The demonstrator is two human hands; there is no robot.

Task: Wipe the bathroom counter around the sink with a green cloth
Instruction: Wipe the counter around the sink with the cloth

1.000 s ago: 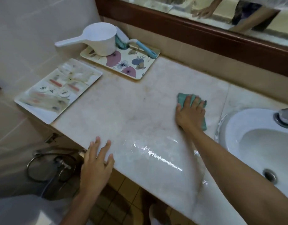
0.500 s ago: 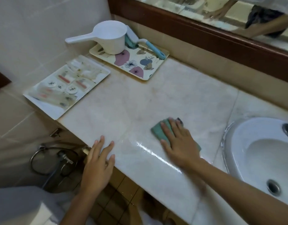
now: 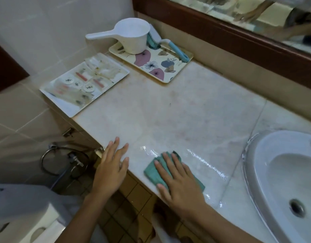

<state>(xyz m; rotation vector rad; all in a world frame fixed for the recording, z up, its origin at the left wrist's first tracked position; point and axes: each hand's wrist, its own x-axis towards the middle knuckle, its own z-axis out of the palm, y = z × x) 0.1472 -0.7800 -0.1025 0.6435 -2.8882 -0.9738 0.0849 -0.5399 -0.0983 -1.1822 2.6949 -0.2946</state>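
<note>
One pass done: flat right hand (image 3: 179, 185) pulled folded green cloth (image 3: 151, 171) to front edge of pale marble counter (image 3: 186, 111); left hand (image 3: 111, 170) flat, empty. Back strip probably unwiped.

The counter (image 3: 195, 106) is showing as pale, veined stone, smooth throughout and gleaming wet in the lower centre of the frame (duller and faintly stained further up). The green cloth (image 3: 152, 171) is looking soft, woven and matt. At lower right the sink (image 3: 256, 163) is shining like glazed white ceramic, its drain (image 3: 297, 207) glinting as metal. At upper centre the white scoop (image 3: 133, 39) is reading as matt plastic, and the mirror frame (image 3: 221, 34) as dark varnished wood.
</note>
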